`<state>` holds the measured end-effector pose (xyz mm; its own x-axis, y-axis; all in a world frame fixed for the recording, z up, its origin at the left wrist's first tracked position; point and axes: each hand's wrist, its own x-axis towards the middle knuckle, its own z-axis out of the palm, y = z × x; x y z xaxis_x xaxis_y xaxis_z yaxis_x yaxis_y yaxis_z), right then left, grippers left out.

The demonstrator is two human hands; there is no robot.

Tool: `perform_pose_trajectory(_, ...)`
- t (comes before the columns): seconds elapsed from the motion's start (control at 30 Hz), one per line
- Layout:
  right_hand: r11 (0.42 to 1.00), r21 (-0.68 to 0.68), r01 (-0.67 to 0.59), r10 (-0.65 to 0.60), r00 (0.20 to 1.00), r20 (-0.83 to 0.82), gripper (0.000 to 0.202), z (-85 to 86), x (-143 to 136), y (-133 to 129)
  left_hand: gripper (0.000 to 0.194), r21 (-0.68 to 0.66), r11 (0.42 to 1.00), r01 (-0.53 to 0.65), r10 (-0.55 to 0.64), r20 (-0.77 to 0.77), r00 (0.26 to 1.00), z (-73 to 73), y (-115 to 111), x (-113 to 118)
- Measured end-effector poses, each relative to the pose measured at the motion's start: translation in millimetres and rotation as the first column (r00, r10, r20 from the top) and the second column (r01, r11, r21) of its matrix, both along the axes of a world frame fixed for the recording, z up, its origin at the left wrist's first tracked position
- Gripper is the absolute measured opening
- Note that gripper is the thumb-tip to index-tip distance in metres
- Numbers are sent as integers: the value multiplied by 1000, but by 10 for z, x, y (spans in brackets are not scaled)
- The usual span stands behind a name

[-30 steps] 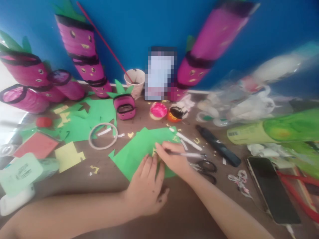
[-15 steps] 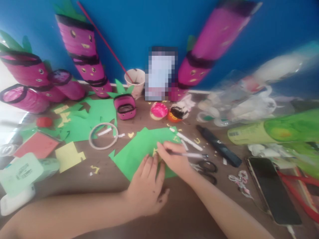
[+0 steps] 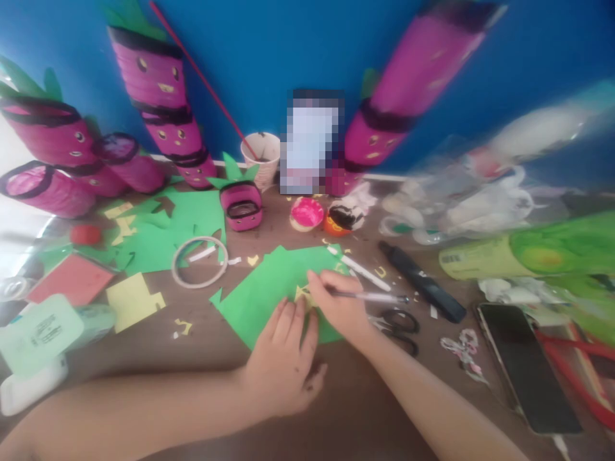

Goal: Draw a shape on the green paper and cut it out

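Note:
My right hand [image 3: 339, 304] is closed round a pen [image 3: 372, 296], its tip end hidden by the fingers. Under those fingers a small yellow paper piece [image 3: 301, 294] lies on a green paper sheet [image 3: 259, 288]. Flat on the sheet rests my left hand [image 3: 283, 352], fingers stretched out, their tips at the lower edge of the yellow piece. Black-handled scissors [image 3: 403, 322] lie just right of my right wrist, partly covered by it. A narrow white strip [image 3: 368, 272] is beyond the right hand.
A tape roll [image 3: 199, 262], yellow paper [image 3: 134, 301] and green scraps lie left. Painted purple tubes [image 3: 166, 102] with faces stand along the blue wall. Two paint pots [image 3: 306, 214] sit behind the sheet. A black marker-like tool [image 3: 423, 282] and a phone [image 3: 528, 368] are right.
My right hand and the pen have shifted slightly to the right, showing more of the yellow paper piece. My left hand has stayed in place.

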<state>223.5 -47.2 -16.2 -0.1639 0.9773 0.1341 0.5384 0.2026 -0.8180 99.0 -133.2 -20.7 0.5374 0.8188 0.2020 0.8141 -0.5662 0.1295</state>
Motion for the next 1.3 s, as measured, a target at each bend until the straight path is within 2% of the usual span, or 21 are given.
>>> perform_pose_trajectory(0.3, 999, -16, -34, 34, 999, 9, 44, -14, -4, 9, 66, -73, 997, -6, 6, 4, 1000, -28, -21, 1)
perform_pose_trajectory(0.77, 999, 19, -37, 36, 999, 12, 45, -5, -8, -2, 64, -29, 1000, -11, 11, -4, 1000, -15, -12, 3)
perform_pose_trajectory(0.83, 1000, 1, -17, 17, 1000, -17, 45, 17, -7, -1, 64, -39, 999, -7, 7, -2, 1000, -12, -13, 5)
perform_pose_trajectory(1.0, 990, -85, 109, -119, 985, -128, 42, 90, 1, 0, 63, -67, 998, -1, 2, 5, 1000, -4, -12, 4)
perform_pose_trajectory(1.13, 993, -53, 103, -109, 987, -117, 44, 78, 34, -18, 64, -68, 998, 11, -10, 19, 1000, -9, -5, -1)
perform_pose_trajectory(1.3, 996, 12, 84, -76, 946, -317, 29, -19, 124, -79, 64, -54, 999, -1, 2, 13, 1000, -19, -12, 1)
